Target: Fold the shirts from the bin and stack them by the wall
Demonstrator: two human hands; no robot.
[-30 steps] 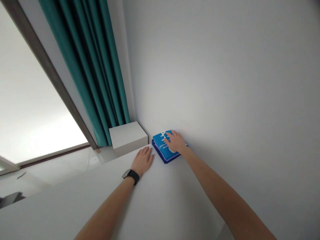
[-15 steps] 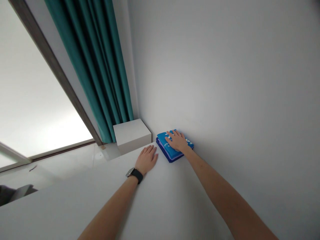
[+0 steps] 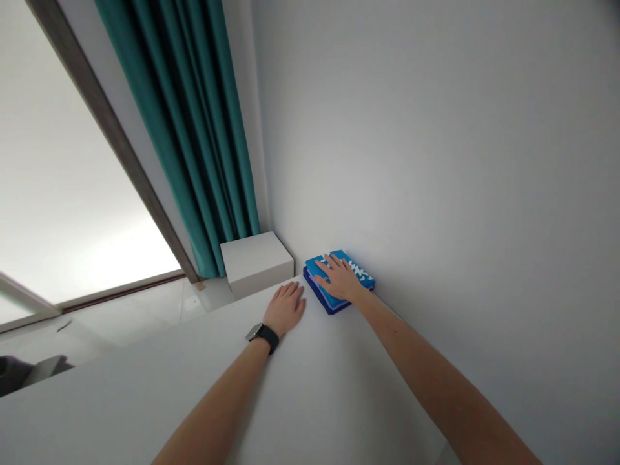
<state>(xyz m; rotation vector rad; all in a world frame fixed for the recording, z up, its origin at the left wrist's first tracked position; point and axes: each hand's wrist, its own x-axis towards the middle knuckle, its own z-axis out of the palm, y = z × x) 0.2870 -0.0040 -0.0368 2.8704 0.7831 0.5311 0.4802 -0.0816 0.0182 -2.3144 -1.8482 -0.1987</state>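
A small stack of folded blue clothes (image 3: 365,282) lies at the far end of the white surface, against the wall. Its top piece is bright blue with a white print; lavender and dark blue layers show along the lower edge. My right hand (image 3: 339,278) rests flat on top of the stack, fingers spread, covering part of the print. To the left, my left hand (image 3: 285,309) lies palm down on the white surface (image 3: 310,374), a little apart from the stack. A watch with a black band (image 3: 266,337) is on my left wrist.
A white box-like cabinet (image 3: 256,257) stands in the corner beyond the surface. Teal curtains (image 3: 208,142) hang beside a bright window with a brown frame (image 3: 111,132). A plain wall (image 3: 436,161) runs along the right. Something dark grey (image 3: 33,374) sits past the left edge.
My right hand has slid slightly left across the stack, uncovering more white print on the right side. My left hand stays in place.
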